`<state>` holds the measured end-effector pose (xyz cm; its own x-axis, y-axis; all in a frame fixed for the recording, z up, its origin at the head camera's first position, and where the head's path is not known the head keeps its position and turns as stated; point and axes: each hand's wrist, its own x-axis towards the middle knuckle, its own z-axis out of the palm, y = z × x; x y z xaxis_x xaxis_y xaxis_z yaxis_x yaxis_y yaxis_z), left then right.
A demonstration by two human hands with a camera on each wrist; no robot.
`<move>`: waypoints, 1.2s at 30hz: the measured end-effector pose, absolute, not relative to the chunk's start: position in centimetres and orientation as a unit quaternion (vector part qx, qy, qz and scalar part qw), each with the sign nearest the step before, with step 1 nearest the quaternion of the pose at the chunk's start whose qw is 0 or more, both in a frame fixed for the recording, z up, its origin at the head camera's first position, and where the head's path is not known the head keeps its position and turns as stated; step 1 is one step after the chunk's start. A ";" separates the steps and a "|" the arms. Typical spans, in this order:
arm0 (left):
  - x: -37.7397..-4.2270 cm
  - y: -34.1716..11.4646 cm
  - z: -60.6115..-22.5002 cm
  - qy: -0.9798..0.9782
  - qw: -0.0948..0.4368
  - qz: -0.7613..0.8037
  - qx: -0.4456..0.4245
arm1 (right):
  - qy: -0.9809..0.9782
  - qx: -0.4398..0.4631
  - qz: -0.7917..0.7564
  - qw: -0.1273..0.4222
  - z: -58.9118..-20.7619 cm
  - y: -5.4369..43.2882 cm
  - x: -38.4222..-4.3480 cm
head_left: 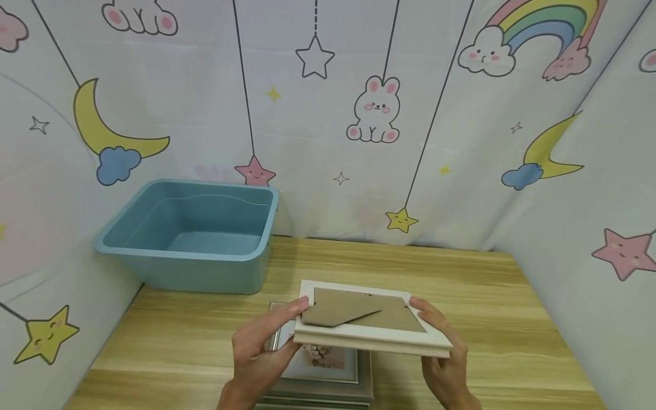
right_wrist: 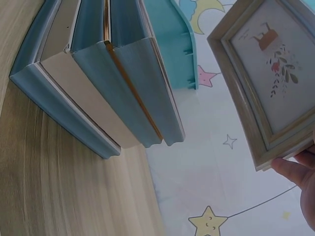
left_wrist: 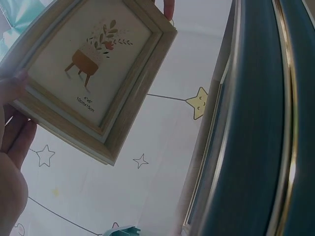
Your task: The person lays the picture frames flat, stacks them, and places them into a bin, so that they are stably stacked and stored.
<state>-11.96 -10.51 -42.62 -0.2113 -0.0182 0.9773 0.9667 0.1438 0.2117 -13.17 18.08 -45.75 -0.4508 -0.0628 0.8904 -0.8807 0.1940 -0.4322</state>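
Note:
A picture frame (head_left: 369, 336) is held level, its brown backing board and stand flap facing up. My left hand (head_left: 263, 347) pinches its left end, thumb against fingers. At the opposite end my right hand (head_left: 443, 353) grips the edge the same way. From below, the left wrist view shows the wood-toned front of the picture frame (left_wrist: 133, 93), with a printed plant in a brown pot. Beneath it on the table is a stack of picture frames (head_left: 364, 387), partly hidden by the held one. The right wrist view shows the stack's blue and beige sides.
A blue plastic tub (head_left: 205, 273) stands at the back left of the wood-grain table (head_left: 492, 307), with nothing visible inside. A white curtain (head_left: 318, 125) printed with moons, stars and rabbits hangs behind and along both sides.

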 end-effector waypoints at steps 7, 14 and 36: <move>-11.8 -10.6 -42.5 -0.592 0.493 -0.494 -0.403 | -0.660 0.367 0.527 0.391 -45.2 17.8 -13.3; -11.6 -10.1 -42.3 -0.616 0.509 -0.480 -0.362 | -0.701 0.340 0.495 0.384 -45.4 18.4 -13.3; -13.0 -9.6 -40.0 -0.668 0.380 -0.614 -0.181 | -0.714 0.335 0.467 0.400 -45.1 18.3 -14.8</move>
<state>-13.05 -9.63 -40.05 -0.6454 -0.2260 0.7296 0.7082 0.1806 0.6825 -14.75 18.30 -45.10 -0.4561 -0.1052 0.8837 -0.8515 0.3405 -0.3989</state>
